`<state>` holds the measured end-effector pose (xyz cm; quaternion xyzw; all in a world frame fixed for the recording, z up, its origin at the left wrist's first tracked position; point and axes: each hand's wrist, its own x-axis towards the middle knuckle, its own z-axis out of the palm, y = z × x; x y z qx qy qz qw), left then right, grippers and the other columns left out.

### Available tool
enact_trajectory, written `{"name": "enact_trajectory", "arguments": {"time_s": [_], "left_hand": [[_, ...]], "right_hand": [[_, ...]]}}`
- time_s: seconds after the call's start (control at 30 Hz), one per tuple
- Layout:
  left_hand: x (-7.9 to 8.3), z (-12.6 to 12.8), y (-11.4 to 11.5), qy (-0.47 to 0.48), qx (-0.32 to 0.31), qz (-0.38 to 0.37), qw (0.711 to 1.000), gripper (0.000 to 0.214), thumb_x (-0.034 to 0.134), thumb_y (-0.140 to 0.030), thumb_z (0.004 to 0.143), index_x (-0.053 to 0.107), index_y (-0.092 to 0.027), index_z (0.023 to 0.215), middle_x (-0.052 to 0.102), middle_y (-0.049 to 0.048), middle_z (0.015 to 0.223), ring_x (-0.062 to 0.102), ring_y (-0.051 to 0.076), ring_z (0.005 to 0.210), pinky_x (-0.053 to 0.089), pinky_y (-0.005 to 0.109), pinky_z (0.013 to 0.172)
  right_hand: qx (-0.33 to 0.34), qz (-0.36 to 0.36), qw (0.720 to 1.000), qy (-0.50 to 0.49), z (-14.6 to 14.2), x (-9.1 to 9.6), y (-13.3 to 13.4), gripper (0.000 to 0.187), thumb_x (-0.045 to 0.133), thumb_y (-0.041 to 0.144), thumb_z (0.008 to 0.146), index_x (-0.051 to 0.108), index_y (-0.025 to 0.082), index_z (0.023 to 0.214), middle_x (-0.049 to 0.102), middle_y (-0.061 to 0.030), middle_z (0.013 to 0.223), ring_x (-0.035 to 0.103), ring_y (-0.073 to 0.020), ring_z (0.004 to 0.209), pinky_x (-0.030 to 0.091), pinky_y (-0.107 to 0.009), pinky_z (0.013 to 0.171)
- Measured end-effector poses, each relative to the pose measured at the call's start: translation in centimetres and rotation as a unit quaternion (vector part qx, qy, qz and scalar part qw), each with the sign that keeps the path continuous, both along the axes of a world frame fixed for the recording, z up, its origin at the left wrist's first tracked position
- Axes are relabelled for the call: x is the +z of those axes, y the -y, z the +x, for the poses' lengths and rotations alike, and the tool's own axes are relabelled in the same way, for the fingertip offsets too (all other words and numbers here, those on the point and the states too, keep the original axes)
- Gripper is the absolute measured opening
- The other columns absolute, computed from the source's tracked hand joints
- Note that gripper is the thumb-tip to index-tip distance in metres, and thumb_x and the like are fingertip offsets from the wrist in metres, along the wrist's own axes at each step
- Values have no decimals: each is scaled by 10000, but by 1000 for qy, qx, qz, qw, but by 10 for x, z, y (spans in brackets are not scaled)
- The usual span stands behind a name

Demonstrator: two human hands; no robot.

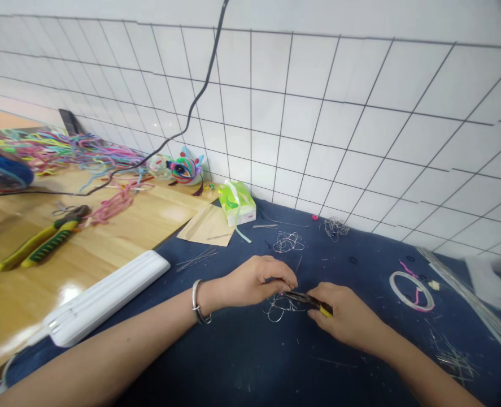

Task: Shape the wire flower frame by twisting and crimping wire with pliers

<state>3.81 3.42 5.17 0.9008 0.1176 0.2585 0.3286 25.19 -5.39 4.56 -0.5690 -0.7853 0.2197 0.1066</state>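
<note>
In the head view, my right hand [339, 316] is closed round a pair of pliers [301, 297] with dark jaws and yellow handles. The jaws point left and reach the fingertips of my left hand [265, 280]. My left thumb and forefinger are pinched on a piece of thin wire bent into loops [275, 314], which hangs just below the fingers. A silver bracelet is on my left wrist. Whether the jaws grip the wire is too small to tell. Behind my hands lies another tangle of looped wire [288, 242] on the dark blue cloth [233, 362].
A white bar-shaped device [110, 297] lies left on the cloth. Yellow-green cutters [47, 234] rest on the wooden table [148, 212]. A tissue pack [236, 200] stands by the gridded wall. At right are a white ring [396, 291] and loose wire pieces [457, 359]. A black cable hangs across.
</note>
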Motion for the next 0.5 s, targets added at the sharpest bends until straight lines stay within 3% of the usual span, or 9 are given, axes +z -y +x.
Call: {"name": "enact_trajectory", "arguments": {"time_s": [0.5], "left_hand": [[-6,1,0,-6,13,15,1000,138,511,-103,811,616,-156,884,670,16,840,601,102,783,456,219,730]], "right_hand": [[-2,27,997,69,-2,0,5,145,482,224,793,601,241,874,549,3,754,526,-131,702,376,-227,645]]}}
